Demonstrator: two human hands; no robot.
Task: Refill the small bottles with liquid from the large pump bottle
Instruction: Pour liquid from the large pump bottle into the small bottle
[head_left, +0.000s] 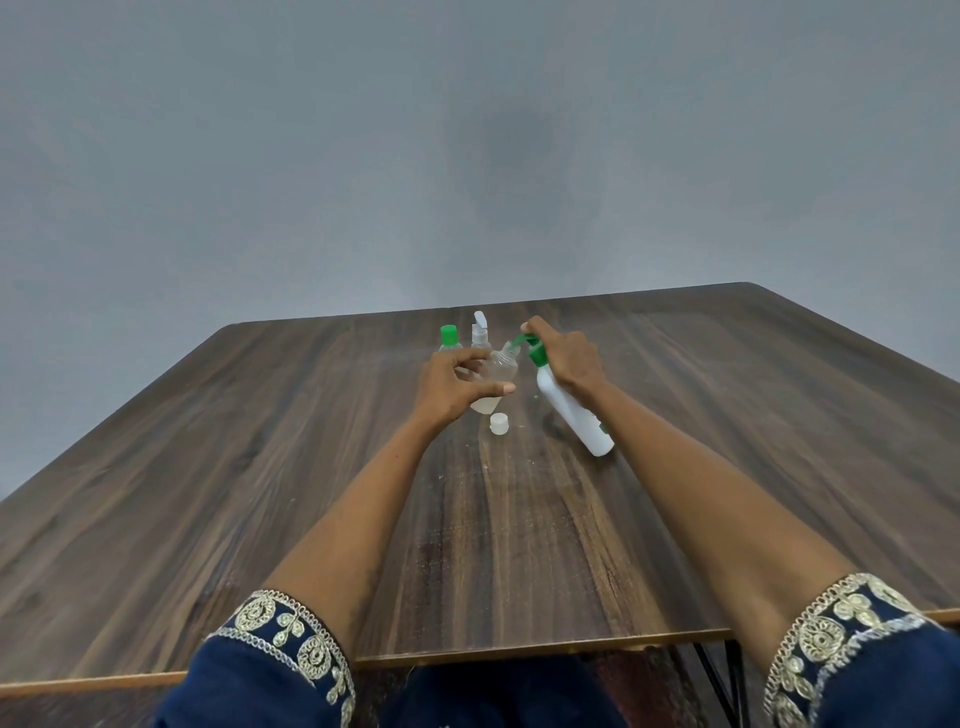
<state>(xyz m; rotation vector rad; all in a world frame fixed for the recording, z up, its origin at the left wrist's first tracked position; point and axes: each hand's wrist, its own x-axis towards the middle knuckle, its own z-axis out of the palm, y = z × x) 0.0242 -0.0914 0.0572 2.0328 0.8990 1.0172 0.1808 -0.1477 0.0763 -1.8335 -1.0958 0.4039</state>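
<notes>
Curling round a clear small bottle (496, 375) tilted above the table (208, 467), the left hand (452, 389) holds its mouth under the green nozzle while the right hand (566, 358) grips the leaning pump bottle (569, 410), finger on the pump.

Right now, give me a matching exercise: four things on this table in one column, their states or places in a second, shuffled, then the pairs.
Things:
1. clear small bottle
2. large pump bottle
3. loose white cap
4. green-capped small bottle

States or places:
A. stands capped at the back
B. tilted, pressed at the pump by the right hand
C. lies on the table near the bottles
D. open, held by the left hand under the nozzle

Pairs: 1-D, 2-B, 3-C, 4-A
</notes>
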